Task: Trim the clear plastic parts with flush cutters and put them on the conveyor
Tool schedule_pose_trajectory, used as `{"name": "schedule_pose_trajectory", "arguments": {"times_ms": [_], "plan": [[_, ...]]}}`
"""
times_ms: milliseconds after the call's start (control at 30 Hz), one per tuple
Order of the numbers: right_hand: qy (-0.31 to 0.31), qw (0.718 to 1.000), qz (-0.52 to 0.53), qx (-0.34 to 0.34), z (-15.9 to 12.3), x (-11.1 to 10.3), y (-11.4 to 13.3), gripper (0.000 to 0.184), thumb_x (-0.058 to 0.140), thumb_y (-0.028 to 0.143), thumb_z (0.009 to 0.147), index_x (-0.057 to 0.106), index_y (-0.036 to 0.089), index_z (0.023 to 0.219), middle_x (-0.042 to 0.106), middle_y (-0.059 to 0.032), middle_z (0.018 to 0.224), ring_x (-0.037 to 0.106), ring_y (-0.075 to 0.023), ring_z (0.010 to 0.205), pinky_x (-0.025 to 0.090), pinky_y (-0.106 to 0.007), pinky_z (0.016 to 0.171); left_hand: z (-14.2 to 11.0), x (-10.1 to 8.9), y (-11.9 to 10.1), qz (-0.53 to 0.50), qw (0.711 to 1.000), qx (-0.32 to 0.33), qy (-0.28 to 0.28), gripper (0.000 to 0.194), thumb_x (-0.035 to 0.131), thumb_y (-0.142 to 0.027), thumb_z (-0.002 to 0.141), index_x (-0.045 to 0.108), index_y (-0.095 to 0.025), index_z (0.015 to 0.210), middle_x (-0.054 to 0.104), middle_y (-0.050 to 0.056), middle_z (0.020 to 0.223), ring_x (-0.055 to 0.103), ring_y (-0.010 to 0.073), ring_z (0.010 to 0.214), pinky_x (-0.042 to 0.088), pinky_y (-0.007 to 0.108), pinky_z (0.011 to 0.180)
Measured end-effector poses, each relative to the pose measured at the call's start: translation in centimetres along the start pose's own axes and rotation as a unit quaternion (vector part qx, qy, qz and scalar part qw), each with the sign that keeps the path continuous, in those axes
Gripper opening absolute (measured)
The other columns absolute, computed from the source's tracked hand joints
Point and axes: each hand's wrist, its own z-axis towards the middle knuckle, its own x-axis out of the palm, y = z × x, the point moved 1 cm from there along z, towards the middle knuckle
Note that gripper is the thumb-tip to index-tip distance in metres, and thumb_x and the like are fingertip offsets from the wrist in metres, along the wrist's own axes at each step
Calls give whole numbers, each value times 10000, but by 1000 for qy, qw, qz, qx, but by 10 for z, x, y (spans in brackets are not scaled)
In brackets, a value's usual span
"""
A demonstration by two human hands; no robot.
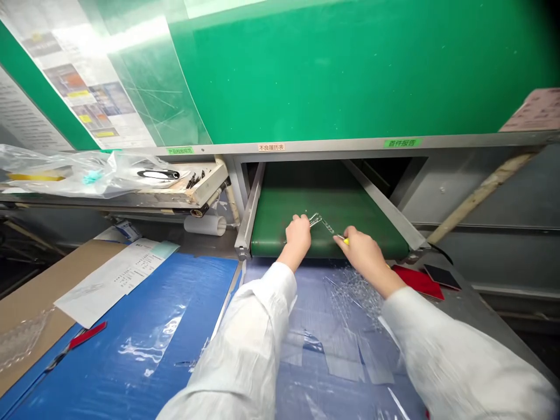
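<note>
Over the front end of the green conveyor belt (301, 186), both my hands are raised. My left hand (299, 234) is closed on a small clear plastic part (315, 220) with thin bent arms, which reaches toward the right. In the fingers of my right hand (364, 249) is a small tool with a yellow handle (346, 241). Its tip points at the plastic part; whether they touch I cannot tell. Most of the tool is hidden by my fingers. Below my right hand lies a heap of thin clear plastic scraps (356, 291).
Taped clear film (315, 373) covers the bench, beside a blue sheet (175, 309) with paper (118, 280) and red-handled tweezers (87, 335). A shelf tray (210, 184) with a plastic bag (100, 175) juts out left. Metal rails (385, 207) flank the belt; red pieces (417, 281) lie right.
</note>
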Motion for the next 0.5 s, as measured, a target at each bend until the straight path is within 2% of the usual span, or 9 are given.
{"name": "schedule_pose_trajectory", "arguments": {"times_ms": [133, 267, 333, 367, 433, 500], "plan": [[15, 1000, -1, -14, 24, 4, 9, 207, 563, 284, 886, 586, 123, 1013, 630, -51, 956, 612, -177, 854, 497, -383, 784, 12, -7, 3, -49, 998, -27, 18, 260, 566, -290, 869, 570, -146, 1085, 585, 82, 1128, 580, 218, 996, 492, 436, 851], [22, 998, 60, -1, 14, -13, 2, 119, 570, 224, 868, 592, 121, 924, 628, -37, 894, 603, -174, 843, 481, -378, 787, 6, -26, 13, -157, 985, -51, 44, 221, 571, -282, 865, 575, -152, 1043, 590, 66, 1071, 589, 195, 929, 512, 380, 781], [26, 993, 115, 10, -8, -26, -4, 83, 526, 186, 867, 575, 135, 825, 623, -21, 789, 598, -158, 765, 475, -324, 727, -10, -37, 18, -240, 967, -51, 70, 163, 563, -267, 867, 577, -140, 967, 597, 37, 953, 587, 144, 772, 509, 294, 647], [34, 988, 150, 12, -23, -32, -7, 121, 491, 181, 867, 553, 151, 767, 615, -11, 725, 589, -144, 699, 466, -286, 674, -22, -42, 20, -289, 952, -49, 87, 128, 544, -252, 874, 569, -134, 918, 590, 19, 881, 554, 106, 662, 474, 239, 557], [61, 973, 223, 6, -63, -43, -11, 192, 427, 230, 874, 494, 184, 699, 596, 15, 644, 535, -105, 542, 429, -224, 540, -55, -51, 20, -388, 912, -45, 125, 93, 468, -178, 882, 529, -142, 821, 564, -8, 793, 416, 37, 482, 316, 159, 409], [86, 956, 281, 2, -110, -49, -13, 231, 390, 305, 874, 458, 201, 680, 570, 30, 589, 470, -89, 453, 379, -202, 442, -96, -56, 19, -476, 863, -43, 167, 112, 443, -174, 860, 474, -161, 752, 570, -8, 809, 293, 12, 412, 193, 154, 357]]}}
